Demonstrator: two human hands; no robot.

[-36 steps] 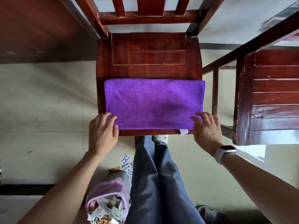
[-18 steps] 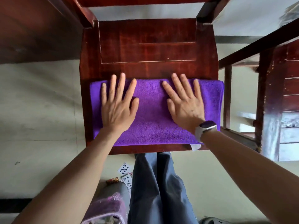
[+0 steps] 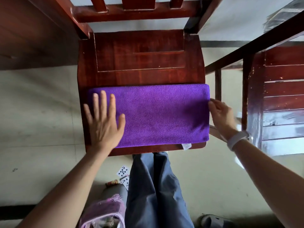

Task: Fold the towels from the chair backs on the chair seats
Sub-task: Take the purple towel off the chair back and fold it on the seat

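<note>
A purple towel [image 3: 158,112], folded into a long rectangle, lies across the front half of the dark red wooden chair seat [image 3: 139,60]. A white label pokes out at its front right corner. My left hand [image 3: 103,122] lies flat on the towel's left end with its fingers spread. My right hand [image 3: 222,116] is at the towel's right edge, thumb on top and fingers curled around the edge. The chair back [image 3: 131,12] carries no towel.
A second wooden chair [image 3: 283,96] stands close on the right, its rail [image 3: 246,51] crossing above my right hand. My legs in blue trousers [image 3: 154,186] stand at the seat's front. Playing cards [image 3: 123,171] and a pink bag [image 3: 103,213] lie on the floor.
Both hands were pressed flat on the middle of the towel. They have slid apart: the left to the towel's left end, the right off to its right edge, where it now grips.
</note>
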